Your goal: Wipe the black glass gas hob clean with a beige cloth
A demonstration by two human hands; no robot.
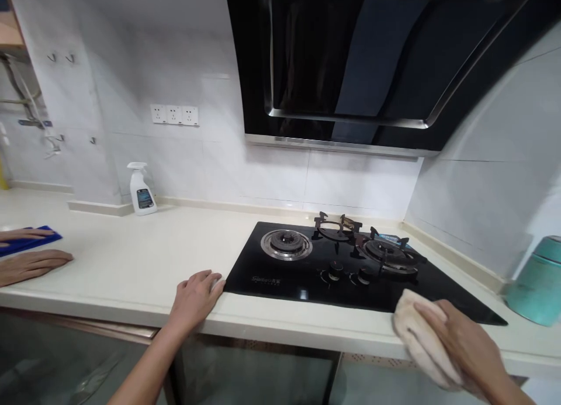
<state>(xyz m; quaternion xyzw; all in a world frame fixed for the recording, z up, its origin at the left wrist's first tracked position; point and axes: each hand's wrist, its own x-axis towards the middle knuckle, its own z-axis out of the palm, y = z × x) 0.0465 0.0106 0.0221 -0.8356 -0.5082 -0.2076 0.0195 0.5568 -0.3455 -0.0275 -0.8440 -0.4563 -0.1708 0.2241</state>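
My right hand (464, 341) grips a bunched, cream-coloured cloth (423, 341) in front of the cooktop, at the counter's front edge. Slight blur softens the cloth and hand. My left hand (196, 300) rests on the white counter (193, 232), just left of the cooktop's front left corner. Its fingers are bent, with the thumb apart from them and a pale patch showing in the gap. Between my hands lies the black glass gas cooktop (289, 282). A loose pan support (337, 227) stands at its back, and the left burner (287, 242) has no support over it.
A black range hood (324, 66) overhangs the cooktop. A white spray bottle (142, 191) stands by the wall at left, near several sockets (174, 114). At far left, another person's hands (35, 265) rest by a blue cloth (33, 240). A turquoise container (537, 282) stands at right.
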